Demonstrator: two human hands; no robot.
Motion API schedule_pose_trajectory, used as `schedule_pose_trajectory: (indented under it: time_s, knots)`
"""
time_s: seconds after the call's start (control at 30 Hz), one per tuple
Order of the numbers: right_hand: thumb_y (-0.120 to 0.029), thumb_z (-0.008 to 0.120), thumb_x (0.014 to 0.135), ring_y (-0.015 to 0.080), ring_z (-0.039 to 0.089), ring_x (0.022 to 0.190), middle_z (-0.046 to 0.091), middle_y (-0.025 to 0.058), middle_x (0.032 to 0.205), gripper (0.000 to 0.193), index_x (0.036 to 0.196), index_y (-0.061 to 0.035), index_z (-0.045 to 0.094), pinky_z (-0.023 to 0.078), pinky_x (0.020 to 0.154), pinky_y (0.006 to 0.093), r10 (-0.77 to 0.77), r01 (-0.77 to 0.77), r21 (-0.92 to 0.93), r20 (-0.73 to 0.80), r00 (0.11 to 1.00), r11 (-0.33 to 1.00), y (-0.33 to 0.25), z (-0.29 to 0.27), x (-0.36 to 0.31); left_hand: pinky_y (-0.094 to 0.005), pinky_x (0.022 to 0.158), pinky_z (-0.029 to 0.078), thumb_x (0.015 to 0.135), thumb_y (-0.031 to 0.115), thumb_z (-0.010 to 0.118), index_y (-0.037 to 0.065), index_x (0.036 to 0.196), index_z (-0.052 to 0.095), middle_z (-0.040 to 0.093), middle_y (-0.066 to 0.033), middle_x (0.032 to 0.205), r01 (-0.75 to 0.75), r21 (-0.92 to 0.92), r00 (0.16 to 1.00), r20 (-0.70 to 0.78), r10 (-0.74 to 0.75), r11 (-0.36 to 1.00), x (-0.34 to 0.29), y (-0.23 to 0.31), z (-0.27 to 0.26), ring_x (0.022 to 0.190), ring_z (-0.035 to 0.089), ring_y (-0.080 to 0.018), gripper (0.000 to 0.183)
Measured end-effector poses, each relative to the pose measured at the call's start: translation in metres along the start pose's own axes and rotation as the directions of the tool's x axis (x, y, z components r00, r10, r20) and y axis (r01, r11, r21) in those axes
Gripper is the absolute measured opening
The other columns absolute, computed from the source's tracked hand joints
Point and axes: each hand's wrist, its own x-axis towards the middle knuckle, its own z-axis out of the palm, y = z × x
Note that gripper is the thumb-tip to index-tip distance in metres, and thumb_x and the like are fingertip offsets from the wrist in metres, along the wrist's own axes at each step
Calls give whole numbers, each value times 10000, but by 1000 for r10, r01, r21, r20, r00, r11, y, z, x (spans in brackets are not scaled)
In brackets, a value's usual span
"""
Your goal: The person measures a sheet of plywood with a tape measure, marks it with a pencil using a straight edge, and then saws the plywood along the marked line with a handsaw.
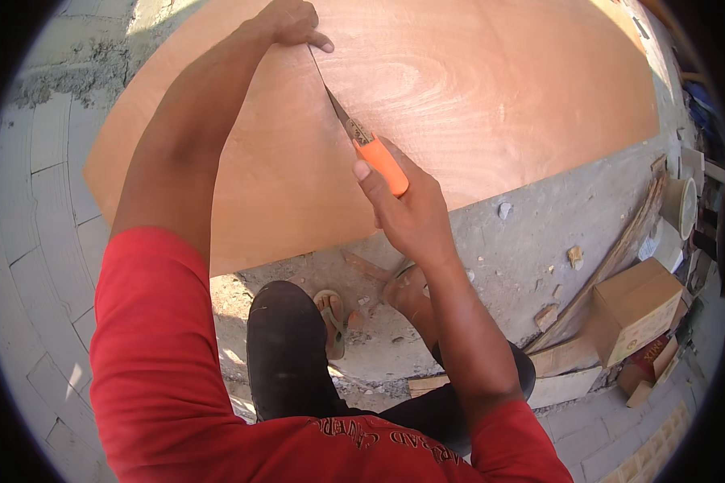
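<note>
A large sheet of brown plywood (pixel 491 105) lies in front of me. My right hand (pixel 417 205) is closed round the orange handle of a handsaw (pixel 384 165). The blade, seen nearly edge-on, points away from me and meets a thin dark line in the plywood. Close to the far end of that line, my left hand (pixel 292 22) rests on the sheet. Its thumb is stretched out toward the line, while the other fingers are bent and partly hidden.
Broken stones and chips lie on the rough concrete (pixel 532 241) by my sandalled feet. To the right are a cardboard box (pixel 635 306), a long wooden board (pixel 612 262) and a pale bucket (pixel 681 208). Grey blocks (pixel 44 233) line the left side.
</note>
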Motion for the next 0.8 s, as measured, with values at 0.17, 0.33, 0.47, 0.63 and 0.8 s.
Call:
schedule_pose_trajectory:
  time_s: [0.17,0.33,0.47,0.63,0.8]
  knots:
    - [-464,643,1007,196,609,699,620,97,777,548,1302,-2,672,467,648,331,28,-26,-47,59,998,999,-72,-46,-14,-506,822,514,773,791,674,12,695,722,696,-198,727,-16,-24,997,-78,14,1000,-17,10,-82,782,680,-384,785]
    - [-491,627,1020,61,456,494,447,-41,585,557,1312,-20,686,361,488,251,108,-123,114,133,985,986,-125,-79,-69,-505,745,532,758,788,702,-4,708,725,683,-208,695,42,-164,999,37,-36,986,-44,30,-112,761,682,-398,794]
    - [-403,625,1018,164,618,655,666,102,771,531,1357,5,644,503,628,321,-72,71,-198,2,997,978,-34,-55,-108,-494,807,551,772,819,652,15,776,766,727,-204,806,-21,-204,993,111,45,979,-59,89,-53,860,708,-392,812]
    - [-279,594,1017,296,732,1067,722,288,1167,516,1417,46,571,547,929,383,51,-60,-333,-37,998,941,25,-12,-123,-484,885,551,789,848,601,-7,875,792,752,-221,912,-5,-249,985,167,48,969,-46,101,50,951,711,-396,881]
    - [-171,661,969,373,762,925,725,295,984,528,1416,86,545,573,812,398,-145,125,-236,-68,987,964,50,-7,-190,-488,897,546,762,834,652,-37,914,792,740,-260,992,33,-396,978,201,52,918,-33,58,122,992,694,-428,895]
